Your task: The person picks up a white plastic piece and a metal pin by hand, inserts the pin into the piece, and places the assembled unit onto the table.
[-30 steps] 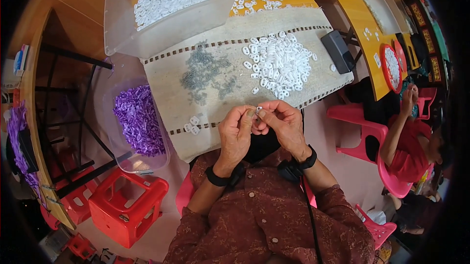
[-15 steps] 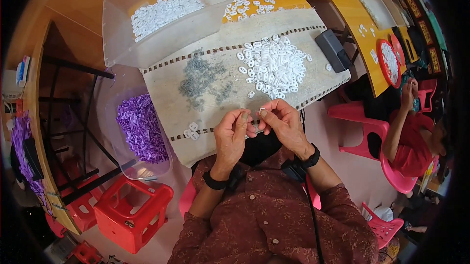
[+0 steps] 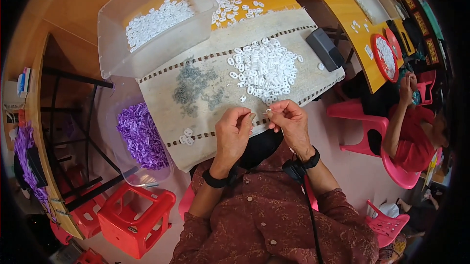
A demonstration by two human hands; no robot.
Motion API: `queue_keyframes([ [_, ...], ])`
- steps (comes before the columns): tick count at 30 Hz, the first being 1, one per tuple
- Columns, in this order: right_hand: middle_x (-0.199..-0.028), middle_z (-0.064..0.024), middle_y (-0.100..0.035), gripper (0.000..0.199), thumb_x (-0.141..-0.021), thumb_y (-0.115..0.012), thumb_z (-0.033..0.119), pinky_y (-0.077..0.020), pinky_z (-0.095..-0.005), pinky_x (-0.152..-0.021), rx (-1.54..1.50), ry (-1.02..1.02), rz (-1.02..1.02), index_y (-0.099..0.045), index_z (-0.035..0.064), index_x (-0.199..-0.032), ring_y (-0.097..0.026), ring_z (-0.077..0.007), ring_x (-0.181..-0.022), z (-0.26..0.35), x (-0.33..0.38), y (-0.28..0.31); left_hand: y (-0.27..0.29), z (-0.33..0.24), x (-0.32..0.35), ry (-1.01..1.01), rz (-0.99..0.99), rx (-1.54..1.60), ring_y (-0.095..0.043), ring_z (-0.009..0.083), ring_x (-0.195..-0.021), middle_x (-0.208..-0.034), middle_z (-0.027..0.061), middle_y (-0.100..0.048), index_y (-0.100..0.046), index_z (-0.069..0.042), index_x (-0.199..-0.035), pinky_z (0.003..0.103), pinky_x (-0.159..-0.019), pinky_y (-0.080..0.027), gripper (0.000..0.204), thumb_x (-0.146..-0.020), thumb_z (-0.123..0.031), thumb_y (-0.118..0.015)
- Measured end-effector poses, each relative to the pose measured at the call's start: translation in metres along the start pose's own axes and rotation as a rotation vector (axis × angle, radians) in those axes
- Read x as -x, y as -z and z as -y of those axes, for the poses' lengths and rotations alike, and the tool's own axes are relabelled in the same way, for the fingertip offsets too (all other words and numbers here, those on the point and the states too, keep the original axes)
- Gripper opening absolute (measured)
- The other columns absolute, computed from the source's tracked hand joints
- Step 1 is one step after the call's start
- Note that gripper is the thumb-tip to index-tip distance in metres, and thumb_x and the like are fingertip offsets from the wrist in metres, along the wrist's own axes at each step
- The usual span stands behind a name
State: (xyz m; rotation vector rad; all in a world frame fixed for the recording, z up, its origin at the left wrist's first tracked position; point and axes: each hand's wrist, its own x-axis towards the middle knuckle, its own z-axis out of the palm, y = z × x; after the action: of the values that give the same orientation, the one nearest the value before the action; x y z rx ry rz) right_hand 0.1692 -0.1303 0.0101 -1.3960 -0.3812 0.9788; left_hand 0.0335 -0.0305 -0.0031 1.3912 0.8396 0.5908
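Observation:
My left hand (image 3: 234, 132) and my right hand (image 3: 289, 121) are close together at the near edge of a beige cloth (image 3: 215, 48). Each pinches something tiny between fingertips; the right holds a small white plastic piece (image 3: 269, 112), while what the left holds is too small to tell. Just beyond my hands lies a heap of white plastic pieces (image 3: 267, 68). A patch of small grey metal bits (image 3: 193, 87) is to its left. Two or three white pieces (image 3: 186, 136) lie apart near the cloth's front edge.
A clear bin (image 3: 152, 24) holds white pieces at the back left. A clear tub of purple pieces (image 3: 142, 134) sits lower left beside a red stool (image 3: 134, 217). A black box (image 3: 324, 48) lies on the cloth's right. Another person (image 3: 416, 122) sits on pink chairs at the right.
The view has shifted slightly. My hands stay together at the cloth's edge, fingertips still working on the small piece.

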Motion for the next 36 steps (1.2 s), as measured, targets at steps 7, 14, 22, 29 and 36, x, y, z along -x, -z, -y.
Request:
queue_keyframes([
  [7, -0.078, -0.0024, -0.065, 0.015, -0.082, -0.067, -0.001, -0.0435, -0.0181, -0.051, -0.023, 0.053, -0.116, -0.061, 0.0017, -0.095, -0.059, -0.0064, -0.060, 0.004, -0.004, 0.014, -0.019, -0.010, -0.011, -0.373, -0.060, -0.430, -0.059, 0.0331, -0.073, -0.082, 0.0151, -0.058, -0.059, -0.002, -0.091, 0.041, -0.064, -0.047, 0.014, -0.079, 0.001, -0.065],
  [14, -0.082, -0.0031, -0.065, 0.018, -0.082, -0.067, 0.001, -0.0444, -0.0177, -0.052, -0.064, 0.095, -0.151, -0.060, 0.0012, -0.098, -0.059, -0.0063, -0.062, 0.007, -0.007, 0.022, -0.040, -0.016, -0.021, -0.448, -0.002, -0.605, -0.059, 0.0339, -0.076, -0.085, 0.0143, -0.056, -0.062, -0.004, -0.094, 0.041, -0.062, -0.047, 0.019, -0.077, -0.001, -0.068],
  [22, -0.082, -0.0024, -0.064, 0.017, -0.082, -0.068, 0.000, -0.0442, -0.0178, -0.052, -0.055, 0.061, -0.161, -0.060, 0.0017, -0.097, -0.059, -0.0061, -0.062, 0.008, -0.006, 0.020, -0.041, -0.014, -0.025, -0.402, 0.061, -0.833, -0.059, 0.0358, -0.077, -0.088, 0.0150, -0.053, -0.061, -0.005, -0.099, 0.044, -0.063, -0.048, 0.021, -0.079, -0.005, -0.067],
  [29, -0.080, -0.0016, -0.063, 0.016, -0.083, -0.067, 0.001, -0.0441, -0.0176, -0.052, -0.032, 0.039, -0.141, -0.060, 0.0025, -0.097, -0.059, -0.0057, -0.062, 0.003, -0.006, 0.016, -0.024, -0.017, -0.019, -0.389, 0.050, -0.813, -0.059, 0.0387, -0.078, -0.091, 0.0174, -0.053, -0.059, -0.003, -0.103, 0.044, -0.064, -0.048, 0.023, -0.081, -0.005, -0.065],
  [36, -0.080, -0.0006, -0.063, 0.016, -0.084, -0.067, 0.001, -0.0442, -0.0169, -0.052, -0.047, 0.020, -0.110, -0.060, 0.0031, -0.098, -0.059, -0.0054, -0.062, -0.003, -0.004, 0.008, -0.014, -0.012, -0.019, -0.469, -0.002, -0.703, -0.060, 0.0365, -0.073, -0.088, 0.0177, -0.055, -0.060, -0.002, -0.104, 0.043, -0.062, -0.048, 0.026, -0.079, 0.001, -0.062],
])
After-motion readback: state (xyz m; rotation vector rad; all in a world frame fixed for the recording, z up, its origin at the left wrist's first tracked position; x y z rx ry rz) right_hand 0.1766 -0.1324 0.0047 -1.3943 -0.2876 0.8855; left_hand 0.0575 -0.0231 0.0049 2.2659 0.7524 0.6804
